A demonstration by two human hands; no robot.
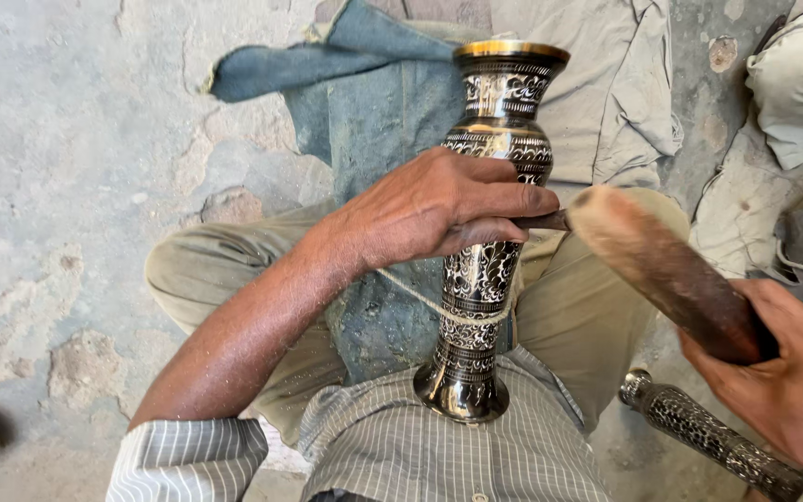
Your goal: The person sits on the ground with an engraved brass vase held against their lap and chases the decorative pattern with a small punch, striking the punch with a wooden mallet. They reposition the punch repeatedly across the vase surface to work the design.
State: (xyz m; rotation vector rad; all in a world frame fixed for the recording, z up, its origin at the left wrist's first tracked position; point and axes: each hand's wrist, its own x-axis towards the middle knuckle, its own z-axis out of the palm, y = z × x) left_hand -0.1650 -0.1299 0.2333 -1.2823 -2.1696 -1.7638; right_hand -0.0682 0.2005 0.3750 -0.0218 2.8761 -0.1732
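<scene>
Here the left hand (pixel 439 209) closes around a chisel (pixel 543 221) against the engraved vase (pixel 490 232), braced in the lap; the right hand (pixel 783 372) grips the wooden mallet (pixel 666 270), raised at right.

Single head-worn view, steeply downward, close over the lap

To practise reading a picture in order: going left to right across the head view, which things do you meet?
Striped sleeve cuff → left hand → engraved metal vase → wooden mallet → right hand
</scene>
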